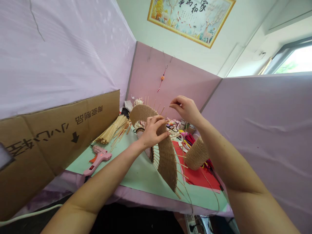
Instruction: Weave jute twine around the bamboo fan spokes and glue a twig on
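A curved, fan-like piece woven from brown twine stands on edge on the table, thin wooden sticks poking out past its outer rim. My left hand grips the upper part of this weaving, thumb on the near side and fingers over the edge. Raised just right of it, my right hand is closed in a pinch. A loose strand of twine runs down below that hand; its end at the fingertips is too fine to see clearly. Under my right forearm lies a big roll of twine.
A pink glue gun and a bundle of thin sticks lie at left, beside an upright cardboard panel. Red sheets and colourful cords are at right. Partitions enclose the table.
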Tool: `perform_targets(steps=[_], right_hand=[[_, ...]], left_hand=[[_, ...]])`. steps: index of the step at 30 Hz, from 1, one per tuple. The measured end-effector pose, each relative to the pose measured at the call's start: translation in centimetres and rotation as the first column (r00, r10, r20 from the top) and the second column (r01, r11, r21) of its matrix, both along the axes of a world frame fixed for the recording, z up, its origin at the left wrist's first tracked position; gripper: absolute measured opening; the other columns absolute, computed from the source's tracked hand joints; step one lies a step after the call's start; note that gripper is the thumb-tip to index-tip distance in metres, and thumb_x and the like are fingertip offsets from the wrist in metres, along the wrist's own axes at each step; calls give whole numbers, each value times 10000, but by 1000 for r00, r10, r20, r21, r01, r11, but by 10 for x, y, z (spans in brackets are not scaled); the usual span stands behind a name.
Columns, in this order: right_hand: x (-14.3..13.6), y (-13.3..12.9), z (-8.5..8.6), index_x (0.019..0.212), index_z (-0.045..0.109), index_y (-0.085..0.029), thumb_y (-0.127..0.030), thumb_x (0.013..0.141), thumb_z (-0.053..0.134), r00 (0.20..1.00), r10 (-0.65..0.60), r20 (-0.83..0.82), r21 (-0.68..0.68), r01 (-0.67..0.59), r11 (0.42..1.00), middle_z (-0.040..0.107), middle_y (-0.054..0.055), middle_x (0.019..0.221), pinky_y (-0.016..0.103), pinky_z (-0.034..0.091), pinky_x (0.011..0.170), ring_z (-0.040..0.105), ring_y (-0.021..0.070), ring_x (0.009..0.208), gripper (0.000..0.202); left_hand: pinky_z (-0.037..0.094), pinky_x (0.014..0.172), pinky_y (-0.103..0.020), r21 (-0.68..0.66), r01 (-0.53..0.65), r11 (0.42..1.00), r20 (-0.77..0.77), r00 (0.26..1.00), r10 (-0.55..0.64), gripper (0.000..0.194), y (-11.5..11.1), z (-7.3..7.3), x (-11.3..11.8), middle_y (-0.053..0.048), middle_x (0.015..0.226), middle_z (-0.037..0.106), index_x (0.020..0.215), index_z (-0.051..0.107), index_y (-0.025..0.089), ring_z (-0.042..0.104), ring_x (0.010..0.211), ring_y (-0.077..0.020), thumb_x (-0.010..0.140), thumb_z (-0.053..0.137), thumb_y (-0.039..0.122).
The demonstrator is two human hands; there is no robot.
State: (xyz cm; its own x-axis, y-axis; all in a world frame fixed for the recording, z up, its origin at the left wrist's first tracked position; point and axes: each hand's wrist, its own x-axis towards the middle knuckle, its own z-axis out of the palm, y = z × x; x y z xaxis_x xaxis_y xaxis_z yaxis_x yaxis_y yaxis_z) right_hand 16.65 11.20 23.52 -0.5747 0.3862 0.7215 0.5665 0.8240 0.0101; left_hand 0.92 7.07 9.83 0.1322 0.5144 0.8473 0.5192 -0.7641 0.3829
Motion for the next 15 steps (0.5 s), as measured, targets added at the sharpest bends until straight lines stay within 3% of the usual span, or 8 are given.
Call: perform_targets(steps=[7, 11, 15], right_hand=[[5, -6, -9, 727, 590, -198, -270, 851, 591, 995, -1, -96, -26, -2, 1000, 607, 17, 726, 284, 382, 642, 508, 153, 668, 144], [-2, -18, -6, 761, 599, -203, -282, 875, 580, 997, 70, -35, 32, -68, 997, 614, 29, 770, 285, 384, 653, 517, 159, 698, 140], [-3, -15, -3, 746, 605, -200, -288, 879, 577, 1000, -11, 13, 54, 11, 999, 624, 36, 762, 297, 380, 671, 528, 170, 710, 162]], left_hand=[[332, 1027, -435, -15, -3, 1000, -4, 1000, 3, 431, 2, -1, 1, -79, 1266, 515, 1138, 611, 240, 387, 1172, -268, 812, 623, 520], [336, 1023, -434, -3, -6, 1000, -9, 1000, 6, 443, 2, 0, 1, -88, 1267, 510, 1131, 620, 226, 388, 1170, -270, 814, 613, 536], [338, 1026, -437, -15, -14, 1000, -3, 1000, 14, 434, 1, 0, 0, -90, 1269, 505, 1128, 622, 228, 385, 1174, -271, 814, 618, 528]])
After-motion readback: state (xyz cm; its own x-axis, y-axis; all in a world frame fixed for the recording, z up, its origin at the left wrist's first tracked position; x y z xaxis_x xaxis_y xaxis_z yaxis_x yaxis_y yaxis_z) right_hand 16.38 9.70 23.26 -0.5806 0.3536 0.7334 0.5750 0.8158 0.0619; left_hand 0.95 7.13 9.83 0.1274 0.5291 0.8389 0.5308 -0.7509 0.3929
